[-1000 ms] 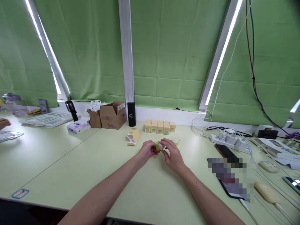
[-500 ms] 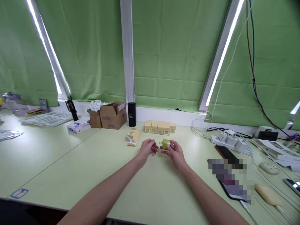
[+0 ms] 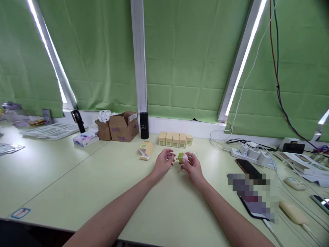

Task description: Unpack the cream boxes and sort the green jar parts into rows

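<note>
Green trinket (image 3: 181,157), seemingly unpacked, sat gripped by right fingers (image 3: 187,165) mid-frame, left fingers (image 3: 169,153) free, 5 boxes (image 3: 175,140) apparently unopened.

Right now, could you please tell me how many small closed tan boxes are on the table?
5: from left, the first box, second box, third box and fourth box stand side by side; the fifth box sits slightly back, rightmost. Others may be hidden behind.
</note>
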`<state>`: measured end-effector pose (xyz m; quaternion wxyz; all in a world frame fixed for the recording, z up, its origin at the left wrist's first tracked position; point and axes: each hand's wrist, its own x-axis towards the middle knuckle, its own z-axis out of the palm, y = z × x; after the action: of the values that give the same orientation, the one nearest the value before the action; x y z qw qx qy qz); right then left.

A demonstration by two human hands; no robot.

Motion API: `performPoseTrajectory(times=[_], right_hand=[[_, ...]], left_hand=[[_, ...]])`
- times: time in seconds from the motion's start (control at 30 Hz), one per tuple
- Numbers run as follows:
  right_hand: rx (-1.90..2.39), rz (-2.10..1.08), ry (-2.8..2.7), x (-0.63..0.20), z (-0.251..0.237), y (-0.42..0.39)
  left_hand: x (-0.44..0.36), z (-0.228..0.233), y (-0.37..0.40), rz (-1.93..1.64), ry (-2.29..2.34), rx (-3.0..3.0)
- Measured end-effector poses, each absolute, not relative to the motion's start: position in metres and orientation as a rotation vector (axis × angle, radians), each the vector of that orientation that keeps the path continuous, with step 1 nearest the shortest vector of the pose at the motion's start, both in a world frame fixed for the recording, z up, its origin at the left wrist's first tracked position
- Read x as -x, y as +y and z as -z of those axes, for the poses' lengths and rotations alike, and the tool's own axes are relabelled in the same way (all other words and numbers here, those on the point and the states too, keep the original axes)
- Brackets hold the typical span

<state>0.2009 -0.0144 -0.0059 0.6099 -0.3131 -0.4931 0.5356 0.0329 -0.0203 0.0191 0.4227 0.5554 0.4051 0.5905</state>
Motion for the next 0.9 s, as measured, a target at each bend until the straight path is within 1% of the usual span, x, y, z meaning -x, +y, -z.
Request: performPoseTrajectory(times=[0.23, 0.63, 0.9], right_hand=[[0.791, -0.959, -1.345, -0.198, 0.008, -0.014], [0.839, -0.757, -1.53, -0.198, 0.006, -0.022], [0.899, -0.394, -1.755, -0.205, 0.004, -0.025]], left_hand=[[-0.038, -0.02, -0.027, -1.363, 0.906, -1.394], [-0.04, -0.021, -0.029, -1.344, 0.808, -1.259], [-0.042, -0.019, -0.03, -1.363, 0.849, -1.328]])
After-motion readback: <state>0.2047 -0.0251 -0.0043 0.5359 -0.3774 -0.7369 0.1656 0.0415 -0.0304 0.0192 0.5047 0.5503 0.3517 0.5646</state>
